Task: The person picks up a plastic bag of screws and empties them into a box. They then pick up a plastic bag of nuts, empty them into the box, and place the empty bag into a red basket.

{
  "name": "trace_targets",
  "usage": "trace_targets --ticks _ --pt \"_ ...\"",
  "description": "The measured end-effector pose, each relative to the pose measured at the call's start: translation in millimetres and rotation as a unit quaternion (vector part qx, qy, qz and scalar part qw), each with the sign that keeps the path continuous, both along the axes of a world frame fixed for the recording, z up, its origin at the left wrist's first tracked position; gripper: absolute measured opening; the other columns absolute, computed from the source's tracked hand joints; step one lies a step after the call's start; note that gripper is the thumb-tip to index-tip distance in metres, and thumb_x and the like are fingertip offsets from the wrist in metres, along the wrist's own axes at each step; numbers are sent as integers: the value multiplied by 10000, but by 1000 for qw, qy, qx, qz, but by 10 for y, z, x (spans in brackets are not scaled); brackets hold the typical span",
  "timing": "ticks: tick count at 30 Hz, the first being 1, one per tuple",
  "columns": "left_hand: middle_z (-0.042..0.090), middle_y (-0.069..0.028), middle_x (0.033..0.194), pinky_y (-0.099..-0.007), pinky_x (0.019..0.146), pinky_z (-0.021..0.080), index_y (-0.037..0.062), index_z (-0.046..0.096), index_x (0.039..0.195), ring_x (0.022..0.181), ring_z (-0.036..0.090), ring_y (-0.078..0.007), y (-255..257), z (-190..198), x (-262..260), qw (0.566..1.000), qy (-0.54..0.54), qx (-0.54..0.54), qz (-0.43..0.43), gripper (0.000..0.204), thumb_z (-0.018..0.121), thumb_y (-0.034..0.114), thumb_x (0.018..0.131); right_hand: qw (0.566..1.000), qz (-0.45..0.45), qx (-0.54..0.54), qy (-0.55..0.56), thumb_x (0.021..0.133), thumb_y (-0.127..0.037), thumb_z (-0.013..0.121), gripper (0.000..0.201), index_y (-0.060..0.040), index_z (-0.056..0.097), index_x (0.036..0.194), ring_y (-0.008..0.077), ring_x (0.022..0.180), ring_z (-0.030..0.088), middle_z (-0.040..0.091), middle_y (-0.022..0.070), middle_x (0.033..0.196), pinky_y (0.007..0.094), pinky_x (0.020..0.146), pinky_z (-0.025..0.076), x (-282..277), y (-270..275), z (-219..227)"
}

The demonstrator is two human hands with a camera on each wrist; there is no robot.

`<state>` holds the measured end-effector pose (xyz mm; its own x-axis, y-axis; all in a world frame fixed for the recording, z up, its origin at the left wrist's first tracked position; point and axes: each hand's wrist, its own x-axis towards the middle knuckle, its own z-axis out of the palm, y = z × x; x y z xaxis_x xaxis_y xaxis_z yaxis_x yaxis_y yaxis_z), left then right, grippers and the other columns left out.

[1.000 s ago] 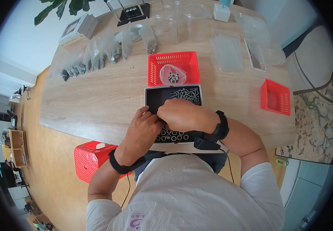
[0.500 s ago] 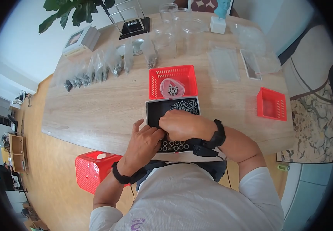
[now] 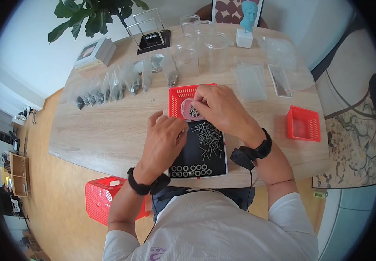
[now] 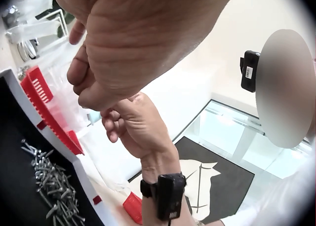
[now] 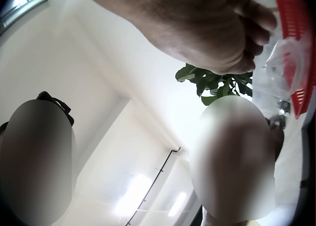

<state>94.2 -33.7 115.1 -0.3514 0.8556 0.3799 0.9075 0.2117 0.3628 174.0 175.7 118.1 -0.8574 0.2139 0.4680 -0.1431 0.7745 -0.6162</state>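
My left hand [image 3: 164,141] hangs over the left side of a black-lined tray [image 3: 181,150], its fingers bent and one finger raised. Whether something sits between its thumb and fingertips I cannot tell. My right hand [image 3: 222,111] is above the front of a red basket [image 3: 177,93], fingers loosely curled, no object showing in it. Beneath its fingertips lies a clear pinkish bag [image 3: 185,108] holding metal nuts [image 3: 194,114]. Silver screws [image 3: 209,139] lie piled in the tray's right part. Along its near edge stand two rows of metal nuts [image 3: 185,173].
Several clear bags of hardware [image 3: 116,85] line the left back of the table. Clear jars [image 3: 188,56] stand behind the basket. Flat clear bags [image 3: 249,82] lie back right, with a small red basket [image 3: 303,124] at the right edge. A red stool [image 3: 103,198] is on the floor.
My hands have come apart from over the tray. The right hand moved forward to the red basket; the left lifted slightly forward. The screws and nut rows are now uncovered.
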Motion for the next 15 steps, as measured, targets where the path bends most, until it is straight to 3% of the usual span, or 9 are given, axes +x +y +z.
trace_targets --ticks 6,8,12,14,15 --pt "688 -88 912 -513 1109 419 61 671 992 948 662 -311 370 103 -237 999 29 26 5 155 750 46 859 999 -21 -3 -31 926 -127 721 172 30 667 880 379 717 694 697 220 782 439 661 524 102 35 176" --pt "698 -103 935 -489 1078 430 59 687 1047 956 669 -315 385 115 -224 998 39 56 12 206 762 50 855 1000 -11 -10 -13 945 -178 685 225 31 648 869 467 802 678 681 264 798 533 719 517 140 30 217" --pt "706 -121 968 -463 1001 479 43 718 1074 972 670 -331 129 147 -73 999 -33 -20 0 234 776 56 848 999 -16 -2 -30 940 -191 686 234 25 652 856 470 797 668 675 266 797 526 707 516 203 -15 300" --pt "709 -131 994 -455 924 521 25 742 1058 982 668 -353 -58 88 4 972 -119 -134 -153 226 786 63 840 997 29 -28 -69 899 -158 744 212 31 662 848 361 703 694 684 206 737 424 641 514 224 -35 350" --pt "712 -132 1011 -455 887 544 13 757 1035 988 666 -363 -122 41 65 958 -143 -183 -170 210 792 77 838 996 30 -30 -72 899 -158 744 212 31 662 848 361 703 694 684 206 737 424 641 514 232 -41 323"
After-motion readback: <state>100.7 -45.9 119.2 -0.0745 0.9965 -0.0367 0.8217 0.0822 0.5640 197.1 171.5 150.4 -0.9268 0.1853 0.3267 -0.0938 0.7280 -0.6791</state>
